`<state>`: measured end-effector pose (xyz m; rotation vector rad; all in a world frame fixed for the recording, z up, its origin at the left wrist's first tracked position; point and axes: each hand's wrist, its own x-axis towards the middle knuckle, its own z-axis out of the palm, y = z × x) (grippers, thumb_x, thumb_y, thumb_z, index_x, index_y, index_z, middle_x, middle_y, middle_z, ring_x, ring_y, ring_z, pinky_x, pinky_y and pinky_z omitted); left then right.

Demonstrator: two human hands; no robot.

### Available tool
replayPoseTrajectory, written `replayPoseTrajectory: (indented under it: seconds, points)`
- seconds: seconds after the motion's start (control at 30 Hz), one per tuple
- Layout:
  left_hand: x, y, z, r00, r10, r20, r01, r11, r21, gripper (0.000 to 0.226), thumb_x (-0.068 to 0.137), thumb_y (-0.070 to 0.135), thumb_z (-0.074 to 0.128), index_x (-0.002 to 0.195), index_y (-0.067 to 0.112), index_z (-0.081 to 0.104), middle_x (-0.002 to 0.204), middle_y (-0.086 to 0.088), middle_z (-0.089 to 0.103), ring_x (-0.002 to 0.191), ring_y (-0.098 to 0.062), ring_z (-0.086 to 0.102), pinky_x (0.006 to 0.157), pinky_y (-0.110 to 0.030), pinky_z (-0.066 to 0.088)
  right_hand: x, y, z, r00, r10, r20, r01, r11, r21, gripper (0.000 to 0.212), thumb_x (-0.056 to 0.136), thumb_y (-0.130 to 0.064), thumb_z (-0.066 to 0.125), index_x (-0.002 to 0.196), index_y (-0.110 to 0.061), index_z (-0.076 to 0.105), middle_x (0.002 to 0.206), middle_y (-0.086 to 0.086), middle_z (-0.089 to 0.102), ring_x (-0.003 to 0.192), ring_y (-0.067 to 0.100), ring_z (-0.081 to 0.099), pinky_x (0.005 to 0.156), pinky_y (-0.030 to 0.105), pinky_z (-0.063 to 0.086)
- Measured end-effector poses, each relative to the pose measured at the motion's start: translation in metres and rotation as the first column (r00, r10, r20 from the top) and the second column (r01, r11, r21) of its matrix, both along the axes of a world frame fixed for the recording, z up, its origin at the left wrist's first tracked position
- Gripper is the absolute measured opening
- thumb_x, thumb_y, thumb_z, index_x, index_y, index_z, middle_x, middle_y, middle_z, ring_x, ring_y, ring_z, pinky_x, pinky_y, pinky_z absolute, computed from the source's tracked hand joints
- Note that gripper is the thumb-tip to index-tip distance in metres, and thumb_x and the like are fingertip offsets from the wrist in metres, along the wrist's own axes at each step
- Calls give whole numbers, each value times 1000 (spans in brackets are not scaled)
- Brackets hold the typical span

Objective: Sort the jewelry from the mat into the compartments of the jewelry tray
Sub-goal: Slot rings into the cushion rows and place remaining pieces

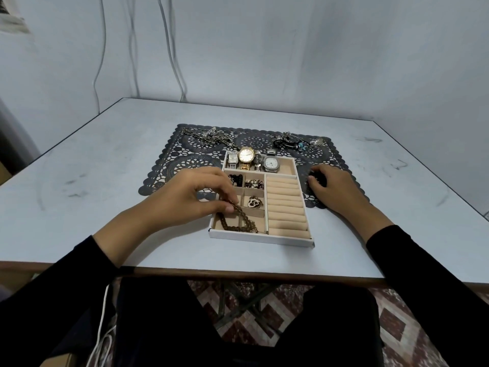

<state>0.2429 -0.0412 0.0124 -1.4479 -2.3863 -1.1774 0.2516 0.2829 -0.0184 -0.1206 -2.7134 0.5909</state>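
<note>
A white jewelry tray (260, 239) with beige compartments stands on a dark lace mat (185, 152). Several watches (246, 157) fill its far compartment, and small pieces lie in the middle squares. My left hand (195, 194) pinches a brown bead chain (238, 219) that drapes over the tray's near left compartments. My right hand (333, 186) rests on the mat just right of the tray, fingers curled over something dark that I cannot make out. Loose chains (209, 136) lie at the mat's far left and bracelets (296, 143) at its far right.
The tray's ring-roll section (287, 207) on the right holds nothing. A pale table (92, 160) carries the mat, with walls close behind and to the right. Cables (169, 49) hang down the back wall. My dark-clothed lap is below the table's near edge.
</note>
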Motion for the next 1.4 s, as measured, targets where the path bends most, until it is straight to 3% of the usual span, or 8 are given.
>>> replayPoseTrajectory:
  seconds: [0.23,0.4,0.63,0.83,1.03,1.17,1.4]
  points:
    - [3,3,1,999,-19,-45,16,997,-79,12,78,22,80,89,18,80,89,10,74,83,-3,69,74,-20,53,2,-2,2,1000,-15,10,15,1000,-5,28,94,-24,54,118,-11,61,112,9,66,102,22,57,73,20,31]
    - [8,5,8,992,11,-124,-30,988,-154,15,79,12,80,92,21,80,89,11,75,80,1,68,71,-7,45,3,-2,4,999,-24,22,24,1000,3,30,94,-25,53,119,-11,60,113,9,65,103,23,57,72,20,31]
    - [10,11,10,994,22,-106,-42,982,-186,17,81,5,78,92,17,78,88,9,73,81,-1,68,76,-25,56,5,-4,5,1000,-21,23,21,1000,-4,30,94,-24,54,120,-10,60,113,9,65,104,22,57,72,18,30]
    - [11,8,7,996,-23,-87,9,986,-165,30,84,0,74,105,22,77,102,11,73,91,-1,69,82,-17,54,6,-5,6,999,-25,24,25,1000,8,30,94,-24,54,120,-10,60,114,9,65,105,23,57,69,15,27]
    - [11,8,6,996,-68,-55,53,970,-237,40,89,-2,67,113,29,74,107,12,65,92,-9,67,76,-20,54,6,-5,7,999,-26,23,26,1000,15,30,94,-24,54,119,-10,60,114,10,65,104,23,56,65,14,24]
    - [10,10,7,996,-77,-51,59,955,-291,36,89,-5,63,106,24,76,105,9,63,87,-4,65,71,-11,48,7,-6,7,999,-31,22,31,999,21,29,94,-24,54,118,-11,61,112,9,66,103,23,56,63,14,23]
    - [8,5,4,997,-46,-55,36,984,-176,26,80,-13,68,82,12,76,94,4,67,73,-6,67,66,-18,52,7,-6,8,999,-38,30,37,999,37,30,94,-24,53,121,-11,60,116,9,65,108,24,56,70,17,26]
